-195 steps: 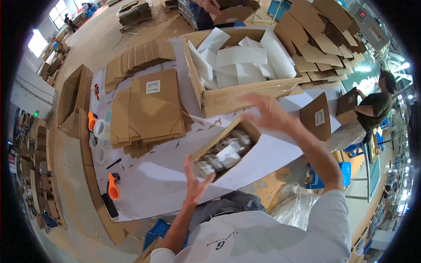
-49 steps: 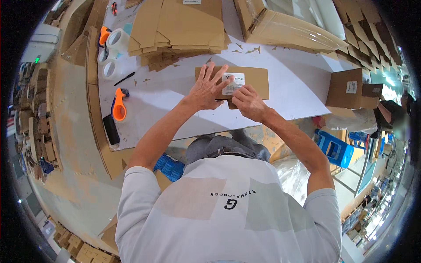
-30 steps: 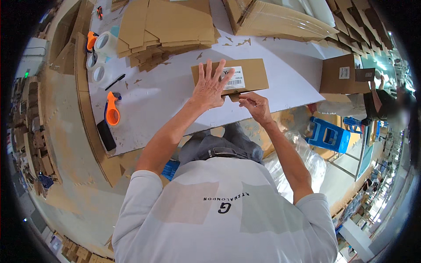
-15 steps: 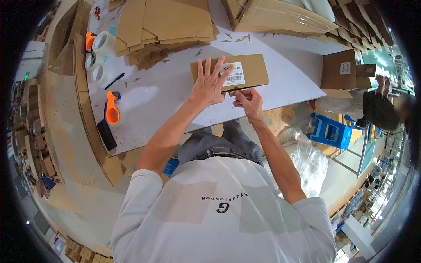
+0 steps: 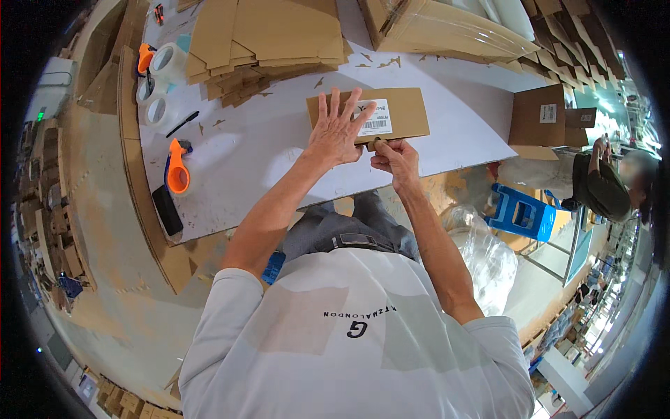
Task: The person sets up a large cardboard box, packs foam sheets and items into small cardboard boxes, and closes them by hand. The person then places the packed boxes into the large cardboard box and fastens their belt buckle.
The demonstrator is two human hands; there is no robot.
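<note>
white worktop (image 5: 466,105) carried our carton (image 5: 410,115) near the front edge; our left hand (image 5: 335,140) lay atop, fingers apart, and our right hand (image 5: 400,162) pinched its tab (image 5: 371,146). that seemed to jut less than a second before, so we judged the closing further along.

We note that the left hand (image 5: 335,136) covers part of the label (image 5: 381,120) on the carton (image 5: 413,115); the carton's closed top conceals its interior. The right hand (image 5: 398,160) obscures part of the front tab (image 5: 373,146), so we cannot confirm a grip. The upper edge crops the flat cardboard stack (image 5: 279,31) and the large box (image 5: 447,29). We find the co-worker's head (image 5: 636,173) blurred.
</note>
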